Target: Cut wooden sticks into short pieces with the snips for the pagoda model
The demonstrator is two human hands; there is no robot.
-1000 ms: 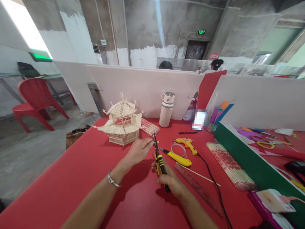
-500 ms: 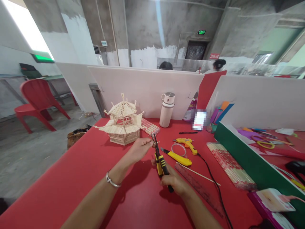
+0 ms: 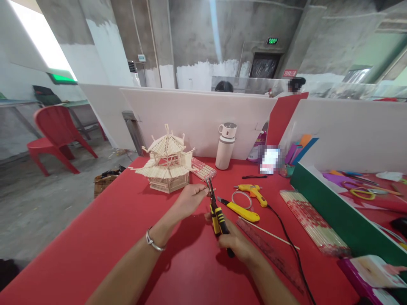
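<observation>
My right hand (image 3: 233,241) is wrapped round the yellow and black handles of a pair of pliers (image 3: 218,216), whose jaws point away from me. Close beside the jaws, my left hand (image 3: 192,199) is closed in a pinch; whatever lies between its fingertips is too small to make out. Beyond the left hand stands a small pagoda model (image 3: 168,169) made of thin wooden sticks. To the right of the pliers lie a yellow utility knife (image 3: 243,212), a loose stick (image 3: 270,233) and a clear ruler (image 3: 270,254).
A yellow glue gun (image 3: 254,192) trails a black cord across the red table (image 3: 127,237). Packs of sticks (image 3: 313,220) lie at the right and behind the pagoda. A white bottle (image 3: 225,148) stands near the white partition (image 3: 197,114). A green divider (image 3: 343,212) borders the right side.
The whole view has shifted slightly, so things sit a little further right. Both hands and the pliers keep nearly the same pose.
</observation>
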